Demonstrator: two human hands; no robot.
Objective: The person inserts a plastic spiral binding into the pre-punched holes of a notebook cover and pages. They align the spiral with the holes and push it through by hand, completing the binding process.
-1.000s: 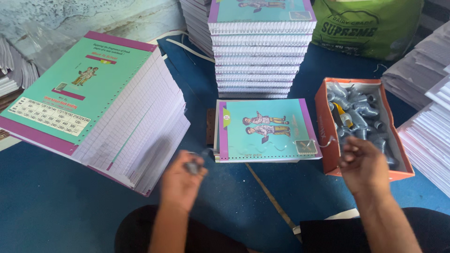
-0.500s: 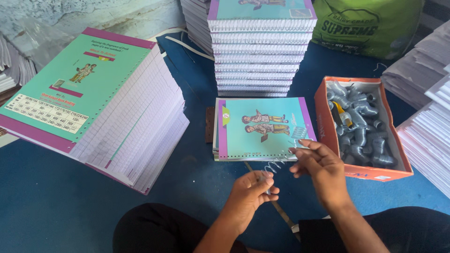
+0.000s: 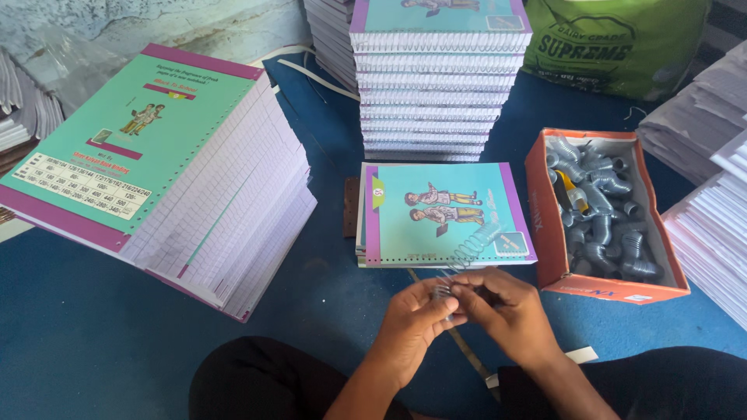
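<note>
Both hands meet low in the centre of the view, just in front of the person's lap. The left hand [image 3: 416, 319] and the right hand [image 3: 506, 307] are each pinched narrow on one end of a wire spiral coil [image 3: 471, 253]. The fingertips [image 3: 451, 295] touch at that end. The rest of the coil rises away from the hands and slants up to the right, so that its far end hangs over the near right corner of the teal-covered notebook [image 3: 443, 210]. Holding the coil by one end with both hands leaves its length free and keeps the gripped end steady between the fingers.

The notebook lies flat on the blue worktop [image 3: 93, 327], directly beyond the hands, with its near edge just beside them. It tops a short pile of like books, squared up and within reach.

To the right of the notebook, near the right hand, stands an open orange cardboard box [image 3: 545, 187] filled with bundled grey coils [image 3: 603, 233]; its position puts the supply at the side of the hand nearest to it.

Behind the notebook stands a tall stack of bound notebooks [image 3: 432, 85]. To the left, well apart from the hands, a thick fanned stack of loose ruled sheets under a green cover [image 3: 156, 155] leans at an angle.
</note>
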